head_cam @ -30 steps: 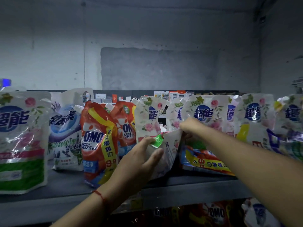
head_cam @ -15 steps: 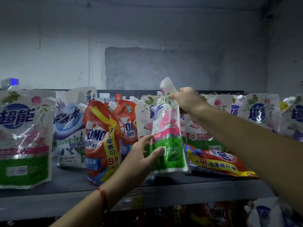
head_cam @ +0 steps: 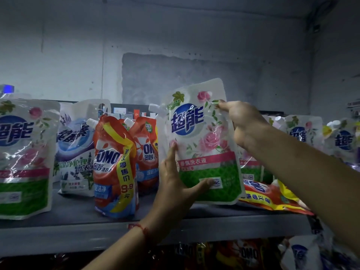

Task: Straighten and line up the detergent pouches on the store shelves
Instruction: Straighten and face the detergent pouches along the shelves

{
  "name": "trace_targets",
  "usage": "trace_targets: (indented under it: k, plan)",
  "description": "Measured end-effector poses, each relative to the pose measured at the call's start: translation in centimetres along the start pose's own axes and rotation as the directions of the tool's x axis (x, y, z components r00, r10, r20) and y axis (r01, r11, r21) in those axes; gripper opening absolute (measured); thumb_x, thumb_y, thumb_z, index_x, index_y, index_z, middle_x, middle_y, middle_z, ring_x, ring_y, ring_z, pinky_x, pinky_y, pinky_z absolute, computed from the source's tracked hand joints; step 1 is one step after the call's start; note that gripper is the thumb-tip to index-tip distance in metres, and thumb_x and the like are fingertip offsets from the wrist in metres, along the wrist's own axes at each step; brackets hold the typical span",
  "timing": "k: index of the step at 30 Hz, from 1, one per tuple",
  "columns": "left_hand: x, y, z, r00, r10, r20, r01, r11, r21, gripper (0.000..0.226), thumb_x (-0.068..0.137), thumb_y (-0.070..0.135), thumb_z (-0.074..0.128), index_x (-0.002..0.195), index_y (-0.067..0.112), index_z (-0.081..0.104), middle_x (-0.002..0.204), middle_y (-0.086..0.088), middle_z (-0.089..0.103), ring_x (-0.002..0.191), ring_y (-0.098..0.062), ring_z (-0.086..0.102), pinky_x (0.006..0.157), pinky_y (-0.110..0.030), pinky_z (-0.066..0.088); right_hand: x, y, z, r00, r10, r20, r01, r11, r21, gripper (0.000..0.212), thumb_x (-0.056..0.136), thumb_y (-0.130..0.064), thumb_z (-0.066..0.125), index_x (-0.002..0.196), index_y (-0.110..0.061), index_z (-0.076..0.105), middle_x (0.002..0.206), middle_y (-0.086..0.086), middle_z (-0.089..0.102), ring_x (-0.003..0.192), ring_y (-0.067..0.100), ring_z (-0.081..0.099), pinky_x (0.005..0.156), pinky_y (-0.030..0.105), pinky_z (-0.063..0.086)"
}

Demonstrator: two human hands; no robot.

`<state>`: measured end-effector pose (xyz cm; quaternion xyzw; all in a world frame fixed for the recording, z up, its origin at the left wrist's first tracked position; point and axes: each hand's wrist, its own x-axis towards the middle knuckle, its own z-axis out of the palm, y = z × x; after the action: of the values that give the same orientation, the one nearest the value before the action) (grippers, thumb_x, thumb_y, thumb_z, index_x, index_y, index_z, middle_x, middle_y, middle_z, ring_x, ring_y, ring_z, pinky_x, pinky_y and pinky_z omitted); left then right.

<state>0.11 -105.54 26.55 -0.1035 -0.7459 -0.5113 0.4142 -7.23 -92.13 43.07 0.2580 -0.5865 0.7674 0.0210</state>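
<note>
Glossy white film, rose print, green band at the base: the rose pouch [head_cam: 202,145] is held face-out above the shelf [head_cam: 78,228], its bottom edge just over the shelf surface, not clearly resting on it. Left hand [head_cam: 175,184] supports it low on its left side; the fingers [head_cam: 171,152] lie up the left edge, the thumb across the green band, so the grip is a wide cradle on the pouch rather than a tight pinch. Right hand [head_cam: 241,123] pinches the upper right corner, thumb tip on the front film near the rose. Judgement: a two-point hold keeps a limp, liquid-filled bag flat and upright while it is squared to the row; the film would sag if held by the top alone. Left of the left fingers stand two red pouches [head_cam: 115,166], crinkled and leaning slightly, one with a yellow price band. Below the right wrist a fallen red pouch [head_cam: 268,195] lies flat on the shelf, label upside down, likely due for righting. Behind the right forearm more rose-print pouches [head_cam: 303,133] stand in a row. Spouted corner of the held pouch points to the upper left.
</note>
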Motion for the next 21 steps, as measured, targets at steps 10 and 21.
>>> trace_targets:
  k: [10, 21]
  plan:
    - [-0.7, 0.1, -2.0, 0.934, 0.353, -0.058, -0.127, 0.48, 0.868, 0.117, 0.061, 0.049, 0.087, 0.154, 0.024, 0.02, 0.141, -0.025, 0.032, 0.116, -0.036, 0.044, 0.09, -0.05, 0.044, 1.6, 5.0, 1.5, 0.986, 0.149, -0.081, -0.119, 0.948, 0.297, 0.021, 0.094, -0.013, 0.043, 0.091, -0.007, 0.063, 0.09, 0.011, 0.071, 0.089, 0.03, 0.068, 0.088, 0.048, 0.055]
    - [-1.0, -1.9, -2.8, 0.996, 0.082, -0.034, 0.01, 0.276, 0.961, 0.11, 0.083, 0.053, 0.068, 0.152, 0.031, -0.015, 0.143, -0.025, 0.006, 0.129, -0.038, 0.017, 0.112, -0.055, 0.028, 1.1, 8.4, 3.6, 0.998, 0.054, -0.028, -0.054, 0.999, 0.003, 0.022, 0.101, -0.024, 0.044, 0.094, -0.015, 0.063, 0.082, 0.003, 0.059, 0.082, 0.021, 0.057, 0.079, 0.036, 0.049]
